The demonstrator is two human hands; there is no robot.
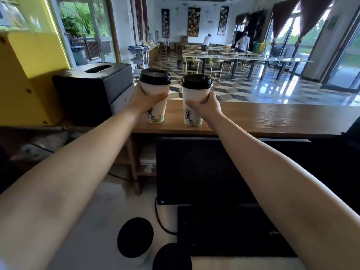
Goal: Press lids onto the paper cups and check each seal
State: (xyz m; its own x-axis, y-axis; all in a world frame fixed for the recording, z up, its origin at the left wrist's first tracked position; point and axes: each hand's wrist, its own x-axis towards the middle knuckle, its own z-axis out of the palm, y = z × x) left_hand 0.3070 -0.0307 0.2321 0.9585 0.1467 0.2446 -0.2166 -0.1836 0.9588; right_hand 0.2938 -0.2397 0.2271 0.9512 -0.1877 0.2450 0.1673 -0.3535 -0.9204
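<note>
Two bare forearms reach into view from the lower corners, uncovered from elbow to wrist, with no sleeve showing. The left hand point(150, 100) and the right hand point(208, 108) are both bare: no gloves, rings, watch or wristband show on the visible fingers, knuckles or wrists.

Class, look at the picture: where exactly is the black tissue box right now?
The tissue box sits at the left of the head view, beside the yellow cabinet, just left of the cup in the left hand.
</note>
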